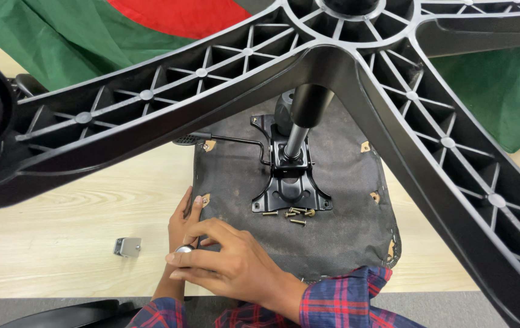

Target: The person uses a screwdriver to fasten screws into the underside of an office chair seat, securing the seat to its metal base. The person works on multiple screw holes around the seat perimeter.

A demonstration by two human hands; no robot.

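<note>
Right hand (pixel 235 261): fingers curled, grip closed around a small silver knob-like part (pixel 184 249), held at the near left edge of the seat underside. What the part is cannot be told.

Left hand (pixel 182 226): partly hidden beneath the right; fingers lie loosely open, flat against the seat edge, touching it just beside the silver part. No hold on anything visible.

Seat underside (pixel 339 200): upturned office chair seat, dark fabric, resting on the bench (pixel 59 225). Black metal mounting plate (pixel 290 188) at its centre, gas column (pixel 299 130) rising from it toward the camera.

Loose bolts (pixel 293 214): small cluster lying on the fabric just below the plate, apart from both hands.

Star base (pixel 357 54): black ribbed plastic, arms spread across the upper view.

Lever (pixel 235 141): thin black rod running left from the plate.

Metal bracket (pixel 127 246): small, silver, on the bench, left of the hands.

Cloth (pixel 78 36): green and red, behind the bench.

Sleeves (pixel 345 300): red and blue plaid.
</note>
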